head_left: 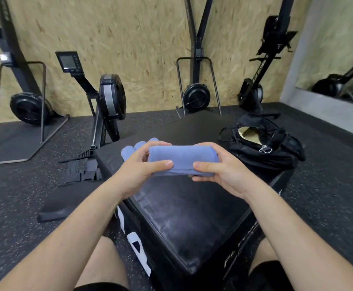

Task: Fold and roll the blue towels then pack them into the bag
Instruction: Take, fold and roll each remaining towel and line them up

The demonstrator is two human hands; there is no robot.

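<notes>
In the centre of the frame, one rolled blue towel (182,160), turned sideways and lifted above the black padded box (192,217). On its left end the left hand (142,166), grip closed around the roll, thumb on the near side and fingers curled over the far side. On its right end the right hand (221,169), grip closed in the same way, thumb pressed on the near edge of the roll. Just behind the left hand, more rolled blue towels (129,151), partly hidden, resting on the box; not possible to tell how many. To the right of centre, the black bag (272,152), unzipped and open at the top, a pale lining (248,132) visible inside, sitting at the far right corner of the box, apart from the held towel. Across the upper part of the frame, rowing machines (110,97) before a wooden board wall (140,38). Around the box, dark speckled floor (14,185)
</notes>
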